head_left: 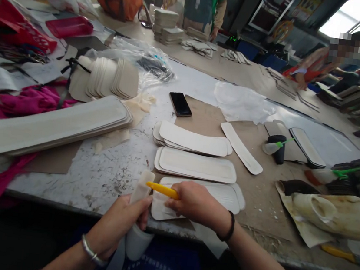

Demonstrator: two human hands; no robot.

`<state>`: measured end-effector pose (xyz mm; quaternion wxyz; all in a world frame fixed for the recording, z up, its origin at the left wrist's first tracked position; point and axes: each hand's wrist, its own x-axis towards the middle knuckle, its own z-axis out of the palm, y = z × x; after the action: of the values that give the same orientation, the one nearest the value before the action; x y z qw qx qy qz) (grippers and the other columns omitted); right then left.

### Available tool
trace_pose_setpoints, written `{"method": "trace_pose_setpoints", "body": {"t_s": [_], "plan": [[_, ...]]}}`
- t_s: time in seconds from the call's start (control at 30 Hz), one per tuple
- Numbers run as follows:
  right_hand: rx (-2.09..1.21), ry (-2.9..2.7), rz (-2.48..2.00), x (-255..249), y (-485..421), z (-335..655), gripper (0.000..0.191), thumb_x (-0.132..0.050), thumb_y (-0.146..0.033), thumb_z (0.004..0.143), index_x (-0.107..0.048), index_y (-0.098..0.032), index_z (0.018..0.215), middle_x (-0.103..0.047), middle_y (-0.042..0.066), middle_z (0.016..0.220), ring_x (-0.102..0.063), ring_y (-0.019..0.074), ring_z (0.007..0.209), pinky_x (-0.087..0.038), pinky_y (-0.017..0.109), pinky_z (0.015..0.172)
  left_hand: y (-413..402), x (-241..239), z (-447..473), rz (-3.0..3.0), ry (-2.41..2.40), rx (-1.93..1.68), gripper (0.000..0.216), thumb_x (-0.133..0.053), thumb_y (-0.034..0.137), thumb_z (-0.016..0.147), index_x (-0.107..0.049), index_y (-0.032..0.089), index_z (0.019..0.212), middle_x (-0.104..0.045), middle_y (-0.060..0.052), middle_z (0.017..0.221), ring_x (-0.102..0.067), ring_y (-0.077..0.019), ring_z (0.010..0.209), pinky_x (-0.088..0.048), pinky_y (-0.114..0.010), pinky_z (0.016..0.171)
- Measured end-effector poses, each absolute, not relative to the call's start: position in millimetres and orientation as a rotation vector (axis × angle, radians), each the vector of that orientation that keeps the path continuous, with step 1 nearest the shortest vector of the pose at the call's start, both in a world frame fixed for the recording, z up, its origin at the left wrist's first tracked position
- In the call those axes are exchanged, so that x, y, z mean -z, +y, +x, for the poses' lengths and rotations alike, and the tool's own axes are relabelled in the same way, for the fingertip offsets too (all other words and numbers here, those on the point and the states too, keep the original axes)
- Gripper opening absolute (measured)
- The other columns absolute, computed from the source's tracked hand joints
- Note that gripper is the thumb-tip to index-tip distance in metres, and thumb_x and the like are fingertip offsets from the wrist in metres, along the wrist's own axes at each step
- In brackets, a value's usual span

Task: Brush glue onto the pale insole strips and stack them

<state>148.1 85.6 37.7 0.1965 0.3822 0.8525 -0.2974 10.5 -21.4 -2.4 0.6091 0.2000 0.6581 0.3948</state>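
My left hand (pixel 124 218), with a silver bangle at the wrist, is closed around a curled white strip (pixel 142 187) near the table's front edge. The strip's lower part hangs in a loop below the fingers. My right hand (pixel 199 204) grips a slim yellow tool (pixel 164 190), whose far end meets or overlaps the strip's upper part. Its kind I cannot tell. Under my right hand lies a stack of white rounded panels (pixel 225 195). Two similar stacks, a middle one (pixel 198 164) and a farther one (pixel 192 138), lie beyond it.
A long panel stack (pixel 53 126) lies left, below upright panels (pixel 104 77). A phone (pixel 180 104) and a single panel (pixel 241 148) lie ahead. At right are a yellowed container (pixel 331 212) and a yellow-handled brush (pixel 345 255). Co-workers stand across the table.
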Motion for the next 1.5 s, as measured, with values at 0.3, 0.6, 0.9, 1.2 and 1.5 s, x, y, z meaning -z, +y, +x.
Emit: {"method": "trace_pose_setpoints", "body": {"t_s": [0.3, 0.6, 0.9, 1.2, 1.5], "plan": [[0.619, 2.472, 0.921, -32.2, 87.9, 140.5, 0.025, -0.058, -0.037, 0.080, -0.071, -0.017, 0.086, -0.072, 0.009, 0.072, -0.066, 0.0226, 0.070, -0.041, 0.025, 0.055, -17.1, 7.2, 11.3, 0.443, 1.488, -0.890, 0.037, -0.063, 0.049, 0.063, -0.046, 0.021, 0.045, -0.046, 0.003, 0.039, -0.039, -0.0108, 0.043, -0.030, -0.025, 0.049], [0.552, 2.597, 0.911, -23.7, 84.6, 148.6, 0.027, -0.059, -0.040, 0.081, -0.071, -0.017, 0.087, -0.073, 0.012, 0.078, -0.069, 0.0253, 0.074, -0.048, 0.028, 0.058, -12.0, 12.8, 16.1, 0.543, 1.599, -0.856, 0.034, -0.065, 0.041, 0.061, -0.050, 0.020, 0.039, -0.048, 0.003, 0.032, -0.041, -0.0108, 0.038, -0.031, -0.024, 0.047], [0.570, 2.608, 0.913, -28.7, 83.1, 141.2, 0.022, -0.061, -0.030, 0.079, -0.071, -0.014, 0.090, -0.073, 0.014, 0.080, -0.069, 0.0259, 0.078, -0.049, 0.029, 0.063, -12.5, 17.9, 20.3, 0.580, 1.649, -0.842, 0.036, -0.065, 0.044, 0.058, -0.047, 0.021, 0.036, -0.048, 0.002, 0.029, -0.041, -0.0115, 0.035, -0.032, -0.024, 0.046], [0.562, 2.378, 1.311, -54.1, 85.8, 241.9, 0.019, -0.055, -0.031, 0.085, -0.069, -0.018, 0.083, -0.070, 0.006, 0.075, -0.064, 0.0201, 0.070, -0.040, 0.025, 0.058, -16.4, 11.8, 18.1, 0.579, 1.697, -0.756, 0.041, -0.068, 0.051, 0.059, -0.044, 0.022, 0.040, -0.046, 0.003, 0.030, -0.037, -0.0115, 0.037, -0.027, -0.025, 0.047], [0.346, 2.239, 1.789, -38.5, 82.0, 290.6, 0.019, -0.043, -0.030, 0.091, -0.058, -0.018, 0.092, -0.067, 0.005, 0.085, -0.064, 0.0200, 0.078, -0.039, 0.026, 0.064, -14.1, 14.7, 18.7, 0.649, 1.787, -0.652, 0.046, -0.066, 0.054, 0.056, -0.042, 0.024, 0.032, -0.046, 0.000, 0.028, -0.039, -0.0142, 0.035, -0.031, -0.028, 0.048]]}}
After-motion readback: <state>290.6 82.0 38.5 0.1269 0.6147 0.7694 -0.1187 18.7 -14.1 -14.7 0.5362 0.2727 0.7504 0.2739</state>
